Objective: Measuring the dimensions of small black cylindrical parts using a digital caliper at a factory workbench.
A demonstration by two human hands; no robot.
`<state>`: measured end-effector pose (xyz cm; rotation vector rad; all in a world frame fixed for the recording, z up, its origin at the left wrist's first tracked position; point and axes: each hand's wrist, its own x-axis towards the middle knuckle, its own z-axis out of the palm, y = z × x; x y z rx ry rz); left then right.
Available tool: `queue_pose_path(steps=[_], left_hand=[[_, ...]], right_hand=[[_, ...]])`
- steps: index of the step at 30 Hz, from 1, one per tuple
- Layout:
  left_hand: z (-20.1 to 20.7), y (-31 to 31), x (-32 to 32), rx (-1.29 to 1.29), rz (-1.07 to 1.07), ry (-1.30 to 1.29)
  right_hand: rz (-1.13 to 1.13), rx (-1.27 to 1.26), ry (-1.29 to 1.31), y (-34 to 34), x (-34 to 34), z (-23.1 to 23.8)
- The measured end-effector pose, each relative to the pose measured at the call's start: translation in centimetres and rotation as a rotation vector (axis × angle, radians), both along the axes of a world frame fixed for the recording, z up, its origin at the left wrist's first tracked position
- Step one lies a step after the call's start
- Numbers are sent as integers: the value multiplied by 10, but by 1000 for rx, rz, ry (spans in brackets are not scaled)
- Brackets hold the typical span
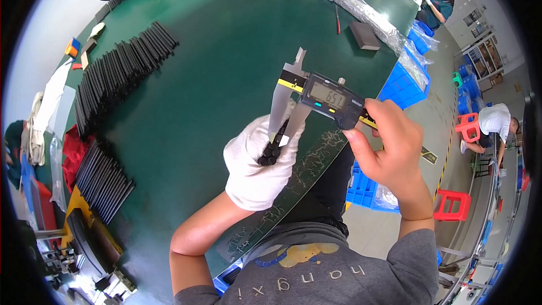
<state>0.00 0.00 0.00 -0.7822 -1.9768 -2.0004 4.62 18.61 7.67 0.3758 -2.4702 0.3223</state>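
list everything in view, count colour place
digital caliper: one, black and silver, right hand
held rods: several, black, left hand
thick rods: many, black, left row
thin rods: many, dark, lower left
cloth: one, red, beside thin rods
table: one, green, centre
box: one, brown, upper right
slim stick: one, red, left of box
plastic-wrapped bundle: one, clear, upper right
crates: several, blue, right of table
stools: at least two, red, right floor
co-workers: at least four, mixed clothing, edges
left hand: one, white-gloved, centre
right hand: one, bare, centre right
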Motion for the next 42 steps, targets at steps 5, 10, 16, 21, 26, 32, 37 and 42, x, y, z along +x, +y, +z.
queue_pose_path(steps=[5,10,16,21,26,32,37,42], left_hand=[[4,2,0,18,73,-2],[6,4,0,-50,170,47],[2,6,-2,-75,245,66],[2,6,0,-80,236,23],[6,6,1,-72,172,-37],[-2,3,-4,-113,197,71],[-5,6,-6,-78,264,153],[-5,4,-7,-133,290,178]], right_hand=[[4,-3,17,-4,-2,1],[-41,-11,36,-7,-1,3],[-51,4,33,-6,-2,4],[-50,20,-7,-5,-2,2],[-19,-37,-58,-3,2,-2],[-35,-175,-155,-10,13,-3],[-61,-215,-137,-15,17,-7],[-78,-194,-113,-17,17,-11]])
